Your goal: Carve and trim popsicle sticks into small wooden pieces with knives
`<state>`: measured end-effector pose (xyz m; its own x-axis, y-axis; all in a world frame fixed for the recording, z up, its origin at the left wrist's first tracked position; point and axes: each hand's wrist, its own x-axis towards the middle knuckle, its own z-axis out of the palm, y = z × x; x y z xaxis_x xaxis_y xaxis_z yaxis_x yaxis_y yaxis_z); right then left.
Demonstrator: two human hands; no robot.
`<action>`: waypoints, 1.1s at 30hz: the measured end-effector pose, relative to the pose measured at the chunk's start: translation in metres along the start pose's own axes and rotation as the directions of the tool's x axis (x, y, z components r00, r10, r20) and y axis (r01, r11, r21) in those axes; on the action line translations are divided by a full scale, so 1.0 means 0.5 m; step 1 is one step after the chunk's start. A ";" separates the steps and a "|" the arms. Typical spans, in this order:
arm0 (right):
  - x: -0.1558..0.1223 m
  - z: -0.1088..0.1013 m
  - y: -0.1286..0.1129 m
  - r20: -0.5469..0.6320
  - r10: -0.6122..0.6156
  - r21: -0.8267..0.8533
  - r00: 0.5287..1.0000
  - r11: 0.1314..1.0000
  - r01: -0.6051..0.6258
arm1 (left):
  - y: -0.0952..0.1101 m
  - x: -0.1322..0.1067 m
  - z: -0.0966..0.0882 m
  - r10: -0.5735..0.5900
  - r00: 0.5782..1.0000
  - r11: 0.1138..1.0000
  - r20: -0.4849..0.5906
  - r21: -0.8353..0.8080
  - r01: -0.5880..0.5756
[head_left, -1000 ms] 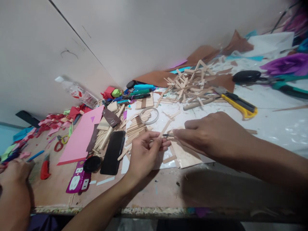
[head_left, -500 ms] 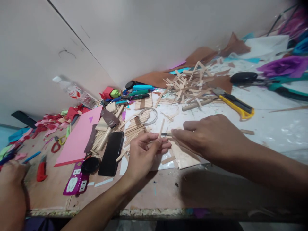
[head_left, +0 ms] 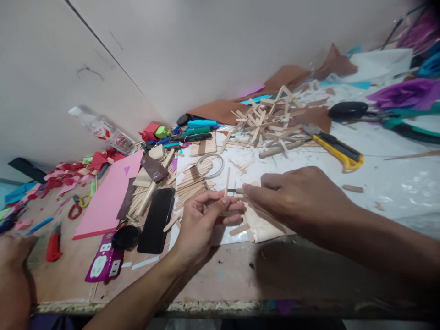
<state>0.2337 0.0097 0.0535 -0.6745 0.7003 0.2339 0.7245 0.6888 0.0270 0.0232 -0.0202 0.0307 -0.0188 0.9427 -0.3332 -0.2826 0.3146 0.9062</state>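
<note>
My left hand (head_left: pixel 202 220) pinches a thin wooden craft stick (head_left: pixel 227 182) that stands nearly upright between thumb and fingers. My right hand (head_left: pixel 299 199) is closed on a small dark-tipped tool (head_left: pixel 235 191), its tip touching the stick just above my left fingers. Both hands hover over a flat wooden panel (head_left: pixel 263 224) lying on white paper near the table's front edge.
A pile of craft sticks (head_left: pixel 268 120), a yellow utility knife (head_left: pixel 338 149), a tape ring (head_left: pixel 210 165), a black phone (head_left: pixel 157 220), pink paper (head_left: pixel 110 197), a purple power strip (head_left: pixel 103 264) and red scissors (head_left: pixel 74 208) litter the table. Another person's arm (head_left: pixel 13 279) is at the lower left.
The stick in my left hand has tilted from leaning right to nearly upright. Both hands shifted slightly left; the tool tip stays at the stick.
</note>
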 end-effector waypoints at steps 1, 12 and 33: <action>0.004 -0.004 0.008 0.025 -0.010 0.014 1.000 1.000 0.010 | 0.001 0.000 -0.001 -0.005 1.000 1.000 0.010 -0.001 0.005; 0.001 -0.022 0.005 0.001 -0.056 -0.077 0.998 0.995 0.056 | 0.004 -0.007 0.003 0.031 0.999 0.999 0.019 0.038 -0.032; 0.017 -0.009 0.063 0.004 -0.178 0.029 0.984 0.984 0.178 | -0.010 0.004 -0.005 -0.011 0.998 0.994 0.056 0.108 0.005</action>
<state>0.2514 0.0364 0.0609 -0.7931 0.5673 0.2219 0.5886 0.8075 0.0396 0.0221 -0.0201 0.0250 0.0375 0.9440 -0.3279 -0.1779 0.3292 0.9273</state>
